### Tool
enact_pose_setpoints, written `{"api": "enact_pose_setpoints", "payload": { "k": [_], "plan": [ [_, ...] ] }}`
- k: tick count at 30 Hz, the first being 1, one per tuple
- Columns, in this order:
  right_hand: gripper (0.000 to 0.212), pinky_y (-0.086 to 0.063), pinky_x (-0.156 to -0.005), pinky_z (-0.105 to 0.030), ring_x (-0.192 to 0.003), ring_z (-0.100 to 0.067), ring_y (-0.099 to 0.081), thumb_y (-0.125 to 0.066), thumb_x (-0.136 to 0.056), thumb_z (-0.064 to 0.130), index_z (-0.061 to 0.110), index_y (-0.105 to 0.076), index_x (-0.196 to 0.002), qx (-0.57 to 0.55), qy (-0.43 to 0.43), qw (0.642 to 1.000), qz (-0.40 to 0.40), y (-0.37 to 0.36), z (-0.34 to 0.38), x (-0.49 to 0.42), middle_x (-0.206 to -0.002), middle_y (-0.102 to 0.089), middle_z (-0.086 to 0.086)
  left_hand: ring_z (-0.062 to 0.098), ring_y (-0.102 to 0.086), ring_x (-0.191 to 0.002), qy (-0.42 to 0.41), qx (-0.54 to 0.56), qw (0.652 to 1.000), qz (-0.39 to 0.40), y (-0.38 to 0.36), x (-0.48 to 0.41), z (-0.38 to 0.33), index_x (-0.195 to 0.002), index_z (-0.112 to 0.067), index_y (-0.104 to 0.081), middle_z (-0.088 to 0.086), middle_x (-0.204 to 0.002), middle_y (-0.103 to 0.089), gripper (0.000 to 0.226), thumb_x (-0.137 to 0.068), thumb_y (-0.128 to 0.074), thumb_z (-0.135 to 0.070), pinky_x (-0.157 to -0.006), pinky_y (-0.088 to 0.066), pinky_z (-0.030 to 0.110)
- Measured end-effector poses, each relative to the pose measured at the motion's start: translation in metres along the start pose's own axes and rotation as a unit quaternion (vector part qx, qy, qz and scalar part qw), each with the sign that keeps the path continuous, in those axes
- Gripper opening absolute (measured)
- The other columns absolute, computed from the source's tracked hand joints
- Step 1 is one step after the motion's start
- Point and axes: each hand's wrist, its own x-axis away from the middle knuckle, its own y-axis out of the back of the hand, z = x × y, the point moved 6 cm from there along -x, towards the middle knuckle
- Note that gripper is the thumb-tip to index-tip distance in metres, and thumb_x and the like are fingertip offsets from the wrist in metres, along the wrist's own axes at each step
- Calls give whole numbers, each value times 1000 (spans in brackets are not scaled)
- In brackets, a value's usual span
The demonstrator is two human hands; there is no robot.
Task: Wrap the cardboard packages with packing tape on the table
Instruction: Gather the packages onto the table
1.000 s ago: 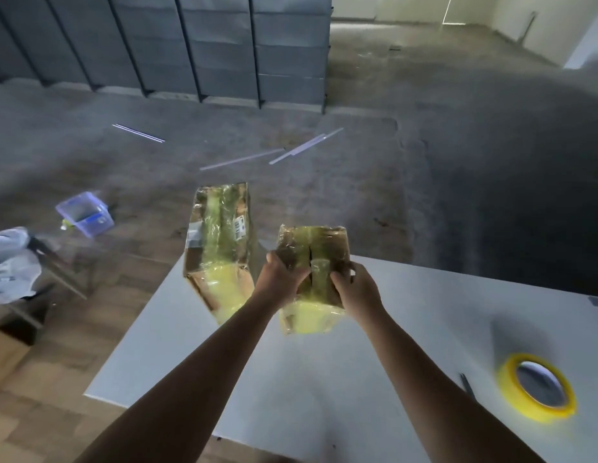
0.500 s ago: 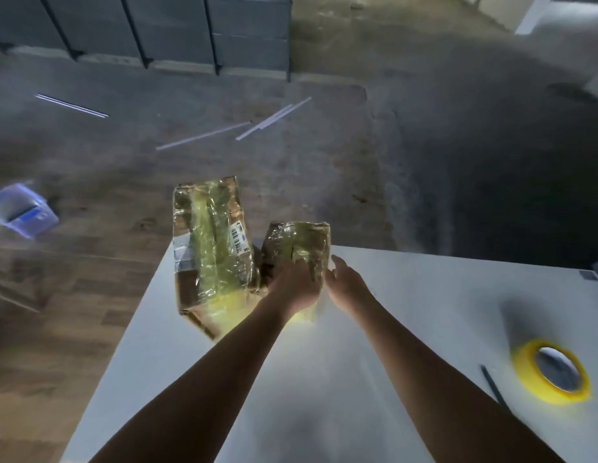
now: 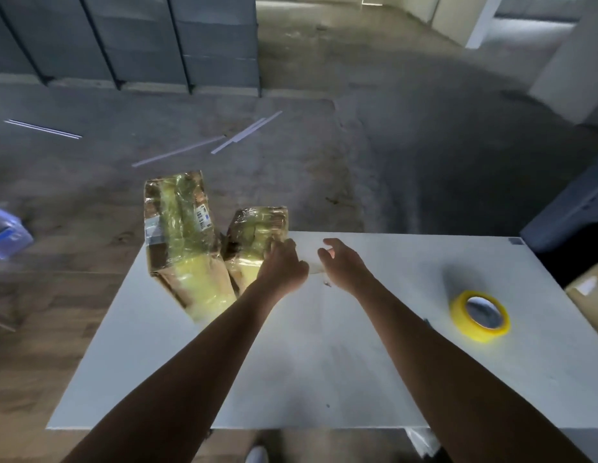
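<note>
Both wrapped pkgs stand on end at the far-left corner of the table (image 3: 324, 379), glossy w/ yellowish tape. The taller package (image 3: 179, 235) sits right by the left edge; the shorter package (image 3: 254, 235) is just beside it on its right. The left hand (image 3: 284, 267) lies against the short one's near-right side, fingers fairly flat, pressing rather than wrapped round it. The right hand (image 3: 341, 267) hovers above the tabletop just beside it, fingers loose and spread, holding nothing. The tape roll (image 3: 479, 315) lies flat, well apart to the right.

Risks, as I judge them: both pkgs are tall on narrow bases and close to the corner, so a firm nudge from that left hand could tip the short one into the tall one and send it off the edge (slick tape won't help grip either). An unwrapped-looking box (image 3: 590, 289) at the right edge is prob. next, so reaching across could also knock the roll.

Hard to make out: whether the two pkgs actually touch at the base, since the left forearm covers that spot. Left fingertips are hidden behind the hand. The right-hand box is cut off by the frame. A thin dark item (image 3: 428, 324) near the roll, pen or cutter, can't tell.
</note>
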Motion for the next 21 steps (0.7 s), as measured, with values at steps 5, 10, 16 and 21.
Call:
{"api": "enact_pose_setpoints", "payload": {
  "k": [5, 10, 16, 21],
  "plan": [
    [41, -45, -91, -28, -113, -24, -59, -39, -101, 32, 15, -43, -138, -26, 15, 1000, 1, 39, -50, 61, -136, -54, -10, 27, -45, -125, -20, 30, 999, -13, -40, 69, -54, -135, -9, -43, 13, -137, -44, 44, -92, -48, -17, -105, -38, 35],
    [40, -51, -96, -43, -112, -23, -61, -42, -98, 35, 19, -47, -134, -81, -6, 997, -3, 70, -112, 124, -132, -56, -7, 24, -46, -124, -29, 49, 998, -8, -89, 142, -100, -134, -13, -44, 9, -137, -44, 40, -95, -48, -20, -102, -40, 30],
    [37, -56, -85, -44, -101, -24, -66, -43, -98, 30, 14, -50, -131, -119, -24, 993, -16, 87, -155, 194, -121, -60, -9, 21, -47, -122, -50, 34, 998, 0, -128, 199, -127, -131, -13, -46, 7, -137, -47, 37, -94, -49, -19, -91, -31, 19],
    [36, -59, -72, -45, -86, -21, -70, -43, -98, 29, 16, -49, -131, -175, -78, 981, -44, 90, -185, 252, -120, -58, -6, 21, -48, -119, -100, 43, 994, 14, -155, 235, -140, -128, -7, -49, 10, -130, -53, 36, -93, -50, -16, -89, -32, 20]
  ]
}}
